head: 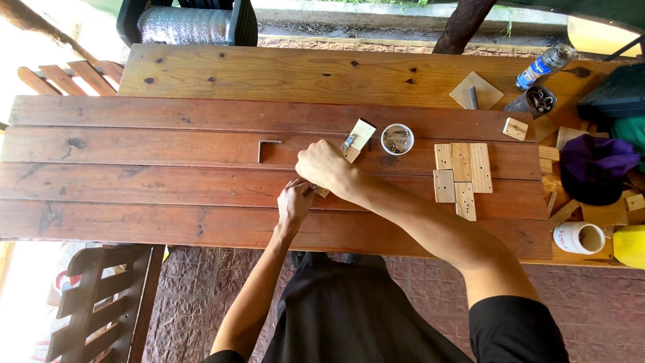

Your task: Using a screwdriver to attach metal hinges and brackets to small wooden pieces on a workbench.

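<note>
Your right hand (324, 165) is closed over the small wood strip (356, 141) with a metal hinge (347, 142) on the plank table (168, 168). Your left hand (294, 202) pinches its lower end (grip partly hidden). White cup (397, 139) of screws just beside; angle bracket (267, 148) left.

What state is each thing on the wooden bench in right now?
Left hand: closed on the near end of the small wooden block.
Right hand: fingers curled, pressing on the same block.
Small wooden block with metal hinge: flat, partly covered.
Round white cup of screws: upright, open.
Clear plastic bottle: lying on its side.
White mug: tipped on its side.
</note>
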